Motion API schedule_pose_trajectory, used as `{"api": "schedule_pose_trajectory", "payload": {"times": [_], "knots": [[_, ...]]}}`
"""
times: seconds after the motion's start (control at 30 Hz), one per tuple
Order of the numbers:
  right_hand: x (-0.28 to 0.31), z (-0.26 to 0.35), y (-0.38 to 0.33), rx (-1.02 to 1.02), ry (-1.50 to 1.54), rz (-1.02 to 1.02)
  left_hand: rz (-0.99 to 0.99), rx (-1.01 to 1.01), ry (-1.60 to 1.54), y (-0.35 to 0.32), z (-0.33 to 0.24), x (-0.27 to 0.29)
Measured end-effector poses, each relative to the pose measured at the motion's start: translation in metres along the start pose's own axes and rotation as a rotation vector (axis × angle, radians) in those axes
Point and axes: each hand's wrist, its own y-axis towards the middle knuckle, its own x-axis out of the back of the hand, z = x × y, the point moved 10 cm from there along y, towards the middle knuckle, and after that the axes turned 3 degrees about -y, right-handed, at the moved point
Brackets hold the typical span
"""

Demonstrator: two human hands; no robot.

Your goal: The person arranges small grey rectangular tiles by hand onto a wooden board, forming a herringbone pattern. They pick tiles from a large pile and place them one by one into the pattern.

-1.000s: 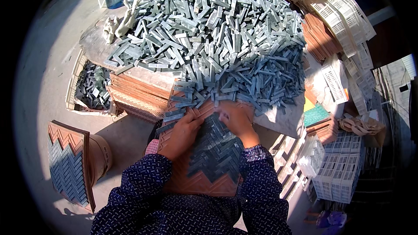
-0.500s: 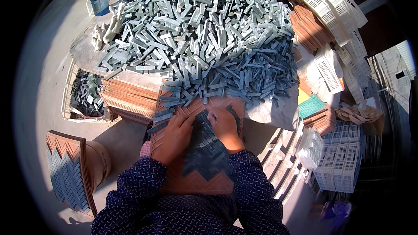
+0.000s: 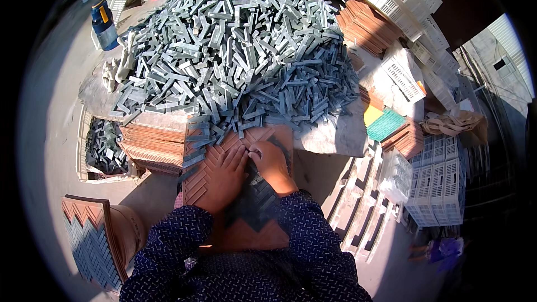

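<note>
Herringbone-grooved brown board [image 3: 244, 239] sits right in front of the person, near end at the body, far end up at the near edge of the bench [image 3: 330, 137]. Can't tell what supports it underneath. Dark strips [image 3: 254, 208] fill the middle and right of it in a zigzag; left side is bare grooves, near end bare too. A few loose strips [image 3: 193, 157] lie along its far left edge.

Left hand [image 3: 225, 178]: palm down on the board, fingers extended, grip released. Right hand [image 3: 270, 166]: fingers curled, thumb side just beside the left fingertips, over the far part of the laid strips. Can't tell if its grip has a strip in it; fingers hide that.

Beyond the board: big heap of loose grey-green strips [image 3: 235, 50] on the bench, sun on most of it, shade on the near right. Left of the board: stack of brown boards [image 3: 152, 145], then a pale crate [image 3: 106, 178] with dark pieces inside. Lower left: a strip-filled board [image 3: 92, 240] tilted against a round brown drum [image 3: 127, 229].

Far left: blue bottle [image 3: 104, 27]. Right: green sheet [image 3: 385, 126] on more boards, white crates [image 3: 435, 187] stacked beyond a slatted pallet [image 3: 351, 204].
</note>
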Motion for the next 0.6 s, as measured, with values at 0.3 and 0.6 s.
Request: {"api": "schedule_pose_trajectory", "payload": {"times": [0.3, 0.6], "knots": [[0.015, 0.01, -0.054, -0.017, -0.007, -0.171, 0.097, -0.033, 0.035, -0.004, -0.003, -0.012], [-0.002, -0.014, -0.044, -0.232, -0.06, -0.058, 0.125, -0.017, 0.048, -0.014, -0.005, -0.01]]}}
